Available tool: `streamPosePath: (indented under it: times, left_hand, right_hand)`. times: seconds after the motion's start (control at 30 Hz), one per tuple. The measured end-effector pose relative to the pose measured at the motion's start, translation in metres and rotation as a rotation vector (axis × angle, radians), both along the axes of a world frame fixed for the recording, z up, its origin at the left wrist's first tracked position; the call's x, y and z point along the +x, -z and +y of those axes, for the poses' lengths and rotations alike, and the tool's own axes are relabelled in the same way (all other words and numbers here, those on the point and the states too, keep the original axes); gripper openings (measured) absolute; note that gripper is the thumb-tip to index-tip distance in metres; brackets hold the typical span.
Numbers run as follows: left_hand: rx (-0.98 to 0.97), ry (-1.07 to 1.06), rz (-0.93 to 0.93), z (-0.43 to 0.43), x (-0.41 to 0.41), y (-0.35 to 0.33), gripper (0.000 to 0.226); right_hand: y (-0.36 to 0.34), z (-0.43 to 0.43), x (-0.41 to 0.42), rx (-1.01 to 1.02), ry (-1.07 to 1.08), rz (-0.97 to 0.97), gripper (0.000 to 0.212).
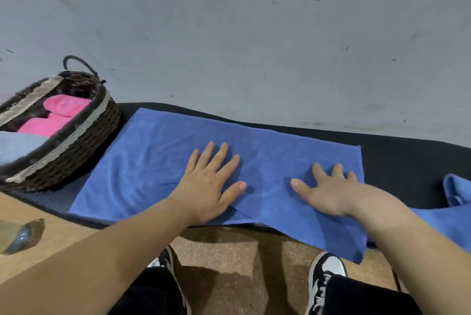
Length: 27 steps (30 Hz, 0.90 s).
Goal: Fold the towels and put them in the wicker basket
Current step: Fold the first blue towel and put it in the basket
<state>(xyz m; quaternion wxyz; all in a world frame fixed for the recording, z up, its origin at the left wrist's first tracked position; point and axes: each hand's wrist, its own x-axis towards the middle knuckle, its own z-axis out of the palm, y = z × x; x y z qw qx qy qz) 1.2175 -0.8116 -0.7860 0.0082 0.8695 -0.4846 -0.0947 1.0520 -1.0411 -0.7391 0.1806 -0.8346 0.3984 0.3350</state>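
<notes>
A blue towel (158,151) lies spread flat on a black mat (397,161), its near right corner hanging over the mat's front edge. My left hand (211,182) presses flat on the towel's middle with fingers straight and spread. My right hand (328,192) rests flat on the towel near its right edge. A dark wicker basket (84,141) with a pale band stands at the left of the towel. It holds folded pink towels (56,116) and a light blue towel (17,144).
Another blue towel (456,192) lies bunched at the right edge of the mat. A grey wall rises behind the mat. Below are a brown floor, my two shoes, and a shiny object (20,235) at the left.
</notes>
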Motion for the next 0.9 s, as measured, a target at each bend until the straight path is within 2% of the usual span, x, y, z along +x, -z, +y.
streamPosePath:
  times: [0.17,0.3,0.4,0.47,0.53,0.6,0.67,0.8,0.9]
  left_hand:
    - [0.088,0.001,0.057,-0.062,-0.011,-0.003,0.095]
    - [0.167,-0.067,0.109,-0.095,0.000,-0.008,0.088]
    - [0.058,-0.027,0.059,-0.109,-0.008,-0.015,0.083]
    - [-0.174,0.151,-0.008,-0.113,-0.029,-0.020,0.071]
    - [-0.393,0.317,-0.024,-0.113,-0.057,-0.019,0.046]
    - [-0.367,0.386,0.037,-0.112,-0.087,-0.017,0.037]
    - [-0.249,0.374,0.068,-0.112,-0.105,-0.010,0.035]
    - [-0.361,0.290,0.139,-0.107,-0.105,0.003,0.019]
    - [-0.392,0.261,0.162,-0.095,-0.104,0.004,0.020]
  right_hand:
    - [0.009,-0.038,-0.005,-0.053,-0.011,-0.103,0.083]
    - [0.008,-0.062,-0.004,-0.062,0.042,-0.427,0.066]
    - [0.006,-0.070,-0.020,-0.140,0.073,-0.559,0.057]
    - [-0.005,-0.076,-0.036,-0.228,0.135,-0.531,0.047]
    - [-0.014,-0.085,-0.053,-0.196,0.201,-0.392,0.052]
    - [-0.017,-0.085,-0.071,-0.060,0.269,-0.275,0.061]
    - [-0.014,-0.080,-0.081,0.043,0.304,-0.282,0.059]
    - [-0.003,-0.068,-0.083,0.110,0.281,-0.543,0.055]
    - [-0.010,-0.061,-0.082,0.167,0.371,-0.814,0.035]
